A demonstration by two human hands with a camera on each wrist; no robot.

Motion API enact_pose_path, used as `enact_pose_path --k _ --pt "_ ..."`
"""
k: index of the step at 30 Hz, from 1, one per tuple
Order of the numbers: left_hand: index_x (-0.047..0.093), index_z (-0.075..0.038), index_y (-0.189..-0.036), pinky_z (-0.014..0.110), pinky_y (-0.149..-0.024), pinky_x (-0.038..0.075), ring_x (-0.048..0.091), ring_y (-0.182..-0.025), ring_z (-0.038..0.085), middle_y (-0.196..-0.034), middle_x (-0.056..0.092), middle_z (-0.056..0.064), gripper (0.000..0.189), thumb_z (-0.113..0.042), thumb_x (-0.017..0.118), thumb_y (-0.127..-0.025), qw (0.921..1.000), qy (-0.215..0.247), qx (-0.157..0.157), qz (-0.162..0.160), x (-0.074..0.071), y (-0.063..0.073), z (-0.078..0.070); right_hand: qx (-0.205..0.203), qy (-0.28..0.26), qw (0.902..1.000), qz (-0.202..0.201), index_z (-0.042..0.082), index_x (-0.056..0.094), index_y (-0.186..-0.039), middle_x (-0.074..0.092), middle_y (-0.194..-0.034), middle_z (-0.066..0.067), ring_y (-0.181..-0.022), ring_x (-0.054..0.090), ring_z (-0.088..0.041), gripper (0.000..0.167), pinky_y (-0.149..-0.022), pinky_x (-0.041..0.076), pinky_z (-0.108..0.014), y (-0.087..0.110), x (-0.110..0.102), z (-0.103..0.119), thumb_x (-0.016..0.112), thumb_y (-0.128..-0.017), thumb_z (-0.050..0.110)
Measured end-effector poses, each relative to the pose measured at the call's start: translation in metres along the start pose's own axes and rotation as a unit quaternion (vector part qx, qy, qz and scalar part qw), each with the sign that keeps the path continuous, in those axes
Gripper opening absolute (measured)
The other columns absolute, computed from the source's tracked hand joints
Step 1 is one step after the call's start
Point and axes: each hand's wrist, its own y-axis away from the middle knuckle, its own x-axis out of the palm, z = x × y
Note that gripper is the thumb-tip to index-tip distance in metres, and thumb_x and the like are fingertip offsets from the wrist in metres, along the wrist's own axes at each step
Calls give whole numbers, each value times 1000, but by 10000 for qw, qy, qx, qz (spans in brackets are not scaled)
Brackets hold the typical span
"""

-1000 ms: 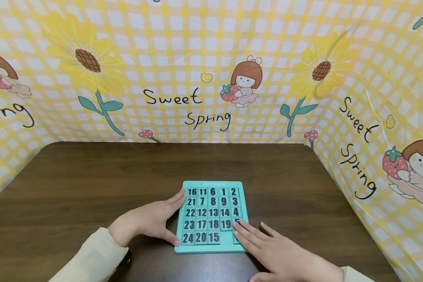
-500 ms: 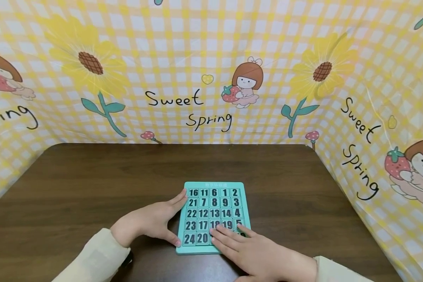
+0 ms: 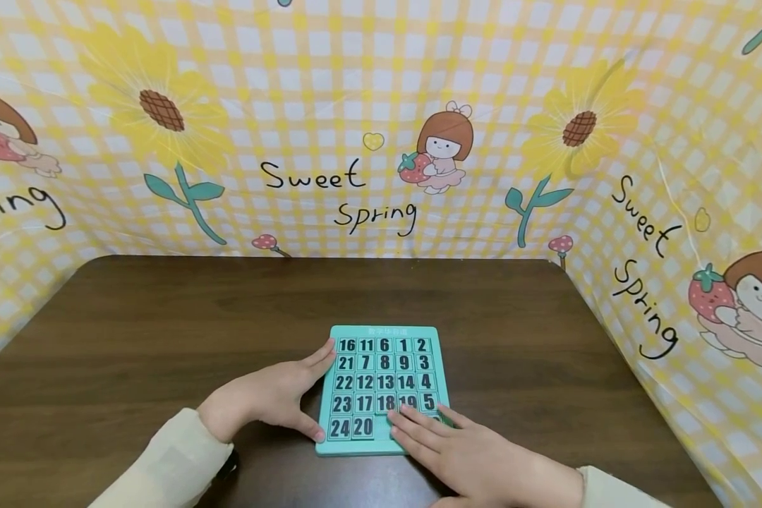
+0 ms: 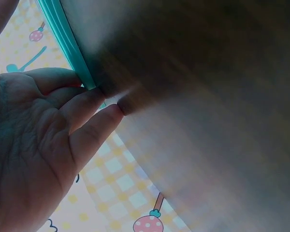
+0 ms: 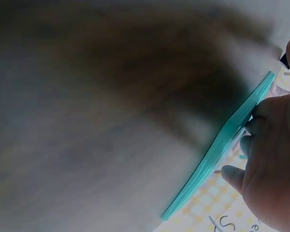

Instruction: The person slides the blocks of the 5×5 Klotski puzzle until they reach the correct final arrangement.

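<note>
A turquoise number slide puzzle (image 3: 384, 449) lies flat on the table, its rows of square tiles showing black numbers. My left hand (image 3: 269, 395) steadies its left side, thumb at the near left corner and fingertips farther up the edge. In the left wrist view the left fingers (image 4: 94, 133) look nearly straight against the frame. Extended over the lower right part, my right hand (image 3: 466, 451) touches the tiles with its fingertips. A bare slot (image 3: 382, 428) shows right of the 20 tile (image 3: 363, 427). The right fingers cover most of the bottom row's right end.
The brown wooden table (image 3: 228, 303) extends behind and to both sides of the puzzle. A yellow checked cloth (image 3: 317, 92) with flower and cartoon prints hangs along its back and sides.
My right hand has moved left from the puzzle's right side, then slightly back right. The 15 tile has left its third-column slot, now bare. My left hand keeps its place.
</note>
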Motion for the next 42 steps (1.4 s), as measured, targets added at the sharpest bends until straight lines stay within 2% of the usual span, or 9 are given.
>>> enact_pose_path --k 5,9,14,19,27,32,42 --pt "18 2 -157 49 -114 36 34 -146 32 -168 6 15 125 -55 85 -69 10000 -21 -28 22 -1 0 1 138 -61 9999 -70 10 21 -159 18 -168 -6 -153 21 -23 84 -112 40 -51 9 3 -3 27 -99 68" --pt "18 2 -157 49 -115 35 33 -147 32 -168 5 14 125 -56 85 -68 10000 41 -43 40 -1 1 3 238 -235 9994 -74 9 19 -160 15 -168 -7 -154 18 -24 87 -111 40 -53 9 -1 -4 29 -97 70" --pt "18 2 -157 50 -115 35 32 -147 32 -168 5 15 126 -56 85 -68 10000 51 -46 24 -1 2 3 294 -455 9985 52 10 13 -161 9 -169 -5 -156 11 -23 93 -113 36 -56 -8 -12 -3 31 -95 73" --pt "19 4 -156 49 -115 35 33 -147 33 -168 6 16 125 -57 84 -69 10000 37 -1 23 0 0 2 85 -497 9984 272 12 11 -161 5 -169 -3 -156 8 -21 91 -116 32 -56 -30 -18 1 29 -96 72" --pt "18 4 -156 49 -116 34 31 -148 33 -167 6 17 124 -56 84 -70 10000 30 62 34 0 -2 -1 -208 36 9990 391 13 13 -161 7 -169 -2 -156 11 -18 86 -116 35 -50 -45 -15 8 26 -98 70" --pt "18 4 -156 49 -116 34 31 -148 32 -167 6 16 124 -55 85 -69 10000 26 29 45 0 -3 -1 -153 -55 9988 463 14 12 -161 6 -169 -2 -156 11 -18 85 -116 36 -50 -39 -12 7 25 -98 70" --pt "19 2 -157 49 -116 34 30 -149 31 -168 5 14 124 -54 86 -69 9999 106 -61 62 -1 0 -1 52 -205 9994 277 12 15 -161 9 -169 -5 -155 15 -22 86 -113 38 -53 -12 -7 0 24 -98 70"
